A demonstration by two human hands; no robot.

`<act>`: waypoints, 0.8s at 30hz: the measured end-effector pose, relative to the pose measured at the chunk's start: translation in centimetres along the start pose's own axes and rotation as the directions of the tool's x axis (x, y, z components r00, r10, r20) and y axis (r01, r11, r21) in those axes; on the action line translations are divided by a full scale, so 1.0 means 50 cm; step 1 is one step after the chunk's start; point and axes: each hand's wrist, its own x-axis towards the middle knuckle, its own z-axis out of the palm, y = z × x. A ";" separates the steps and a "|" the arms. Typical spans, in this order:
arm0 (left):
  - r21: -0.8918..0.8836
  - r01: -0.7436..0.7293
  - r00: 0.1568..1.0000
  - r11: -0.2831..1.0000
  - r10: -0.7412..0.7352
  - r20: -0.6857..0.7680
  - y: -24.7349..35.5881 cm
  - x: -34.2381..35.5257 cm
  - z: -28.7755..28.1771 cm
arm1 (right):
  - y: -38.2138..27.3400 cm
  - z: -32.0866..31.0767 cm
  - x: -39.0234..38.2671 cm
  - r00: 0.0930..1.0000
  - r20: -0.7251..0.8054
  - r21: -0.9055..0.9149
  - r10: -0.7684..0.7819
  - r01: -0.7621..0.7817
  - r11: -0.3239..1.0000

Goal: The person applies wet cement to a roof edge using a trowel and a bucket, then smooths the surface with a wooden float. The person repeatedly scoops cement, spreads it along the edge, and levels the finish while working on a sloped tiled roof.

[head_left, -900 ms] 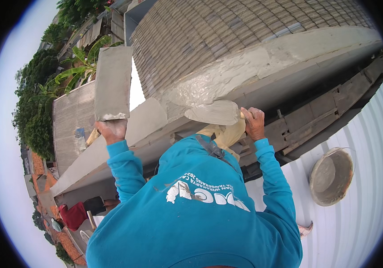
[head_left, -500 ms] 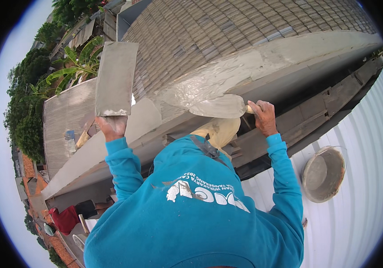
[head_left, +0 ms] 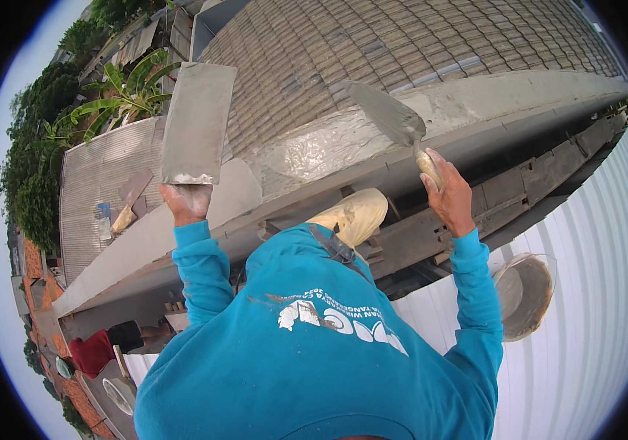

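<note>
A tiled roof (head_left: 402,51) fills the top of the view, sloping down to a long grey ledge (head_left: 475,103) that runs from the upper right toward the lower left. On the ledge's top, about midway along, lies a wet, shiny patch of mortar (head_left: 321,150). A white ribbed sheet (head_left: 600,293) covers the lower right, and on it, near its left edge, sits a round bucket (head_left: 525,293) smeared grey inside. The person's blue sleeves (head_left: 204,271) rise from the bottom of the view toward the ledge. A flat grey board (head_left: 197,121) stands upright above the ledge's left half, its lower end caked with mortar; the left hand (head_left: 186,202) is closed around that lower end from beneath, though how the fingers sit is hard to tell from this angle. A trowel (head_left: 391,117) is lifted clear of the ledge, its grey blade tilted up and to the left, above and just right of the mortar patch. The right hand (head_left: 447,192) is wrapped tight round the trowel's pale handle, fist closed. Beyond the ledge's left end lie a lower corrugated roof (head_left: 101,176) and green trees (head_left: 43,147).
</note>
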 end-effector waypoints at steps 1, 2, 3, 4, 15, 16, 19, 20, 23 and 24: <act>0.007 0.000 1.000 1.000 0.001 -0.017 -0.003 -0.005 0.008 | -0.004 0.001 0.007 1.000 0.020 -0.001 0.022 -0.022 1.000; 0.014 0.000 0.999 1.000 0.001 -0.034 -0.005 -0.007 0.012 | -0.004 0.000 0.014 0.998 0.040 -0.002 0.045 -0.045 0.999; 0.018 0.001 1.000 1.000 -0.001 -0.018 -0.007 -0.005 0.007 | -0.005 -0.009 0.022 0.991 0.078 -0.030 0.108 -0.106 0.994; 0.021 0.003 1.000 1.000 -0.003 -0.002 -0.007 -0.002 -0.004 | -0.005 -0.022 0.030 0.978 0.115 -0.060 0.172 -0.166 0.984; 0.081 0.003 1.000 0.997 -0.006 0.026 -0.019 0.010 -0.019 | 0.143 -0.134 -0.072 0.926 0.226 -0.056 0.303 -0.299 0.953; 0.064 0.012 1.000 0.998 -0.013 0.021 -0.017 0.012 -0.023 | 0.151 -0.160 -0.080 0.927 0.230 -0.074 0.295 -0.286 0.955; 0.012 0.029 1.000 0.999 -0.029 -0.012 -0.013 0.009 -0.009 | 0.143 -0.247 -0.108 0.935 0.182 -0.214 0.303 -0.263 0.941; 0.000 0.031 0.999 1.000 -0.031 -0.026 -0.009 0.007 -0.003 | 0.139 -0.264 -0.118 0.954 0.145 -0.230 0.263 -0.226 0.947; -0.048 0.016 0.999 0.999 -0.015 0.030 -0.027 0.019 -0.019 | 0.082 -0.250 -0.093 0.974 0.156 -0.252 0.163 -0.120 0.960; -0.047 0.024 1.000 0.999 -0.023 0.022 -0.030 0.015 -0.012 | 0.038 -0.233 -0.078 0.976 0.168 -0.259 0.135 -0.089 0.962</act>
